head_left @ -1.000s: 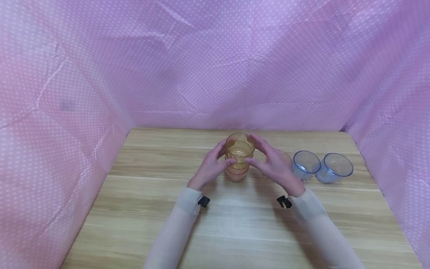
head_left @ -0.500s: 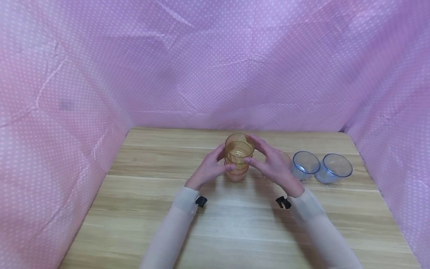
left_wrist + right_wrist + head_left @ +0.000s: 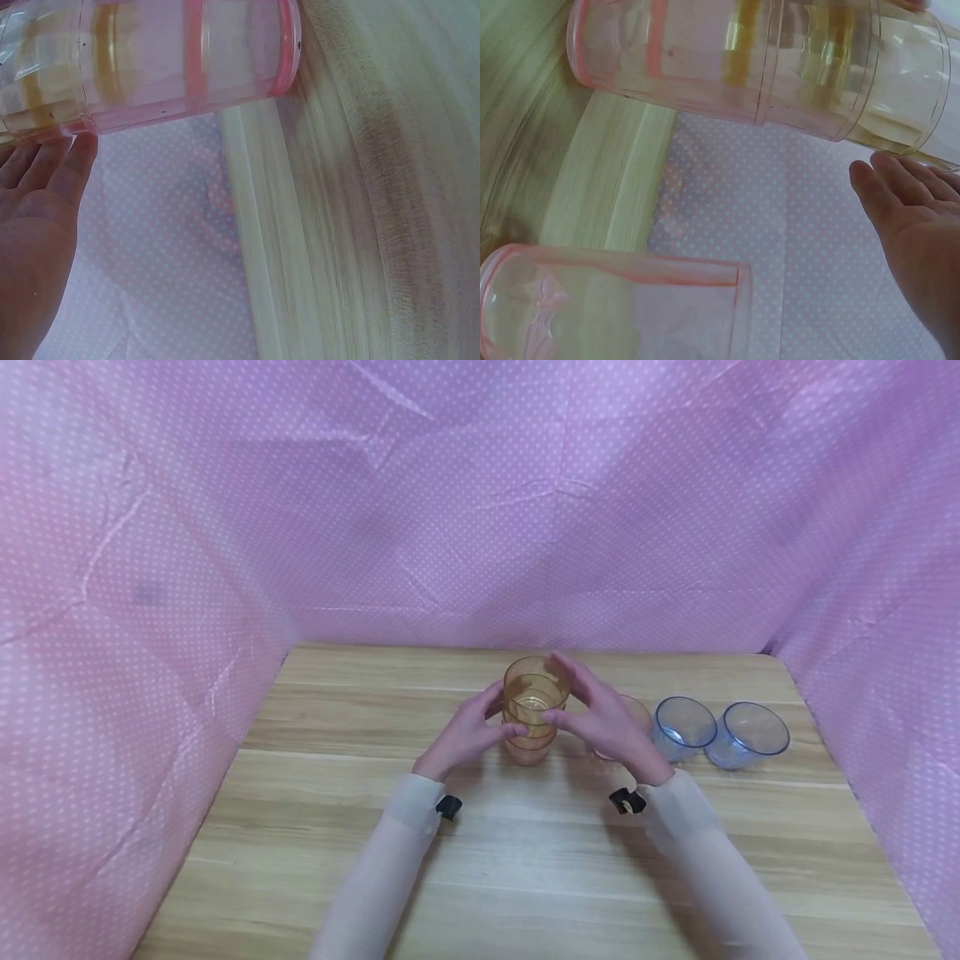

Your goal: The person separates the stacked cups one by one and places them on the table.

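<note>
A stack of clear plastic cups stands upright near the back of the wooden table, with yellow cups above and pink ones (image 3: pixel 529 750) below. My left hand (image 3: pixel 467 731) holds the stack from the left, thumb in front and fingers behind, around the pink and yellow rims. On the right side, my right hand (image 3: pixel 606 720) holds the topmost yellow cup (image 3: pixel 534 683) with the thumb at its front and long fingers behind. In the right wrist view, the fingertips (image 3: pixel 885 163) lie right at the yellow cup's wall. The cups sit nested inside one another.
A single pink cup (image 3: pixel 622 307) stands to the right of the stack, partly hidden by my right hand in the head view. Beyond it are two blue cups (image 3: pixel 684 728) (image 3: pixel 752 735) side by side. Pink dotted cloth (image 3: pixel 480 527) hangs around the table (image 3: pixel 360 702).
My left thumb has slid slightly down the stack. The right hand has shifted a little left and up along the top cup. The stack stays in place.
</note>
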The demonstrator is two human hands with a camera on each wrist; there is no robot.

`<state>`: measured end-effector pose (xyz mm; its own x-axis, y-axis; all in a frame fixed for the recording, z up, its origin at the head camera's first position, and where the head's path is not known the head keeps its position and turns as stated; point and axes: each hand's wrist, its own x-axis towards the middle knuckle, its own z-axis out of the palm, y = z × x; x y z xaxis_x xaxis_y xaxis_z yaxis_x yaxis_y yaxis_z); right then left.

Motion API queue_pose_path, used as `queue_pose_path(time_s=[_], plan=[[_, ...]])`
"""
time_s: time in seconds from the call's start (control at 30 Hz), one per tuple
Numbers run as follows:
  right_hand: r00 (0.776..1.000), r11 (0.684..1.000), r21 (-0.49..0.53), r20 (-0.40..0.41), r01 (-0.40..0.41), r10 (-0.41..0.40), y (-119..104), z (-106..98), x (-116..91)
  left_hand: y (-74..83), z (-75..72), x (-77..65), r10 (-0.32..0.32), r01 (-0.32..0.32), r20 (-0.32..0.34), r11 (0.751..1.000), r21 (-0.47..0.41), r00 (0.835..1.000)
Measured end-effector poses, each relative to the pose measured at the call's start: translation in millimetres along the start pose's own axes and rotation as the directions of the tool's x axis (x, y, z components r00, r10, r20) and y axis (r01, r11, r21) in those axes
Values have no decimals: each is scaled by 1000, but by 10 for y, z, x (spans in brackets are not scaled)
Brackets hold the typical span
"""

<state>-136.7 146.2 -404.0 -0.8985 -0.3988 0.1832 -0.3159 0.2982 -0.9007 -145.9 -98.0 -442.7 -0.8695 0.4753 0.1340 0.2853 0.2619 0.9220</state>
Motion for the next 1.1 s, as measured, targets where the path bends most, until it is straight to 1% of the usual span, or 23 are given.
queue_pose_path(time_s=[0.1, 0.37, 0.47, 0.63, 0.73, 0.97, 1.1], plan=[[1000, 999, 32, 19, -7, 7, -16, 1, 23, 0, 1, 1, 3, -3, 5, 1000, 4, 1000], [999, 998, 58, 36, -11, 9, 11, 12, 69, -13, -2, -1, 3, -3, 16, 1000, 21, 1000], [999, 997, 71, 32, -5, 2, 5, 12, 75, -21, 1, 0, 29, -29, 22, 999, 26, 999], [1000, 997, 79, 24, 9, -10, -2, 18, 76, -49, 9, -3, 98, -100, 27, 993, 55, 995], [1000, 997, 78, 18, 17, -18, -1, 28, 72, -56, 11, -5, 118, -120, 29, 991, 57, 993], [999, 996, 75, 1, 46, -46, 22, 56, 58, -32, 5, -11, 108, -110, 34, 992, 59, 994], [999, 996, 76, -8, 47, -46, 24, 61, 53, -19, 6, -10, 98, -100, 35, 993, 62, 995]])
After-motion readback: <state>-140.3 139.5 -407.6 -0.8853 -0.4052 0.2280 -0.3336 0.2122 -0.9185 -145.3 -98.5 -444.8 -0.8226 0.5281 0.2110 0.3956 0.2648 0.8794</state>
